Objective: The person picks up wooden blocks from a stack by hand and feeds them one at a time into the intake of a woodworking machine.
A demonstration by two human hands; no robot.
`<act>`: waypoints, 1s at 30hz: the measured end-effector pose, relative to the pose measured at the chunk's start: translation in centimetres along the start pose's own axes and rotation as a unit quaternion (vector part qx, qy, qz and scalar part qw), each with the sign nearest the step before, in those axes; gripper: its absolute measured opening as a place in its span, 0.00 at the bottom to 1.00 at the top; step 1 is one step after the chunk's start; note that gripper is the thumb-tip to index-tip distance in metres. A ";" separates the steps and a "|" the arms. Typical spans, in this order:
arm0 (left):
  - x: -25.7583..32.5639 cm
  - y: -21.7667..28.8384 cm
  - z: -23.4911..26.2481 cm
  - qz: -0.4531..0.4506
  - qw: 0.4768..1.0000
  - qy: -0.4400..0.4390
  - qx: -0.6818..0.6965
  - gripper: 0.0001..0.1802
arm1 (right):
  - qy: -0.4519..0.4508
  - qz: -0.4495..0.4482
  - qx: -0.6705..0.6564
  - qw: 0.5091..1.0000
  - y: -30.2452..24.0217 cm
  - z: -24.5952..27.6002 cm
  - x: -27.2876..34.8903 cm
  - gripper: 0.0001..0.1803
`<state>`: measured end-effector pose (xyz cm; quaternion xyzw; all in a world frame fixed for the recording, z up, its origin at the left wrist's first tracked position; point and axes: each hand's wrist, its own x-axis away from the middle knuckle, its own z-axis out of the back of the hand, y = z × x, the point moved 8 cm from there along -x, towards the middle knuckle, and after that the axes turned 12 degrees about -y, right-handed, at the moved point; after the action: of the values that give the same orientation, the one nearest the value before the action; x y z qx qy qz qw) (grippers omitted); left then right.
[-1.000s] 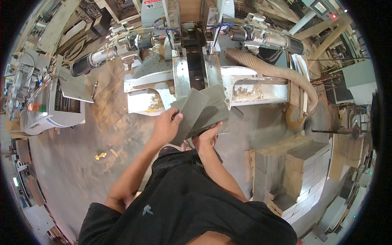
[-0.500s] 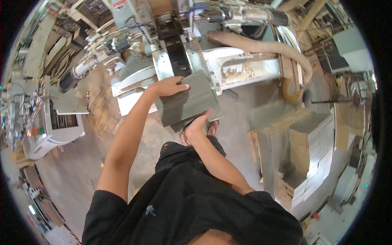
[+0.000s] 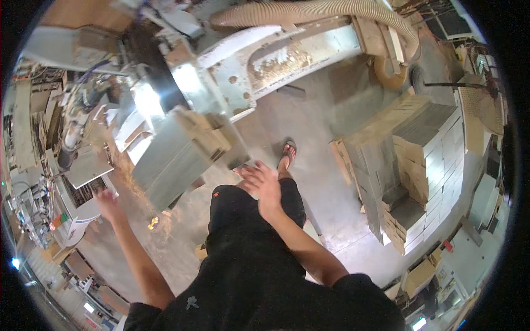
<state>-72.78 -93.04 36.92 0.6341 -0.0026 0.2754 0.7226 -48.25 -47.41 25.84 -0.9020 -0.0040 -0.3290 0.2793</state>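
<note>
A stack of grey wood-grain boards rests at the machine's near end, its brown edges smeared by motion on the right side. My right hand is just off the stack's near right corner, in front of my shorts, fingers spread and holding nothing visible. Away to the left of the boards is my left hand, raised apart from them. Motion blurs its fingers, so their pose is unclear.
The machine's metal rails lie beyond the boards. A ribbed beige hose arches over a sawdust-strewn white machine frame. Stacked boards stand on the floor at right. At left is a white cabinet.
Both hands have let go of the boards. My left hand has swung out left and nearer; my right hand has drawn back. The view has turned to the right.
</note>
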 end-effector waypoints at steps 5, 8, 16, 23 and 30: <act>11.1 -29.8 9.6 0.240 0.947 -0.033 -0.209 0.10 | 0.158 -0.049 0.200 0.966 -0.5 20.3 -4.2 0.28; 14.7 -41.5 1.6 0.294 0.809 -0.132 -0.492 0.22 | 0.159 -0.041 0.407 0.898 1.9 31.9 -12.7 0.26; 9.7 -57.6 -27.6 0.152 0.838 -0.293 -0.434 0.27 | 0.069 -0.046 0.750 0.656 3.2 50.6 -40.7 0.41; -1.6 -68.2 -26.3 0.182 0.815 -0.194 -0.514 0.38 | 0.060 0.001 0.872 0.485 2.3 52.6 -56.0 0.44; -18.8 -73.5 -30.8 0.023 0.765 -0.220 -0.605 0.55 | 0.048 0.111 0.919 0.374 0.4 54.9 -62.8 0.42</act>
<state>-69.86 -75.47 -43.02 0.1082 -0.3425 0.0862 0.9293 -64.92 -8.81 -46.25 -0.0654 -0.1903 -0.1321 0.9706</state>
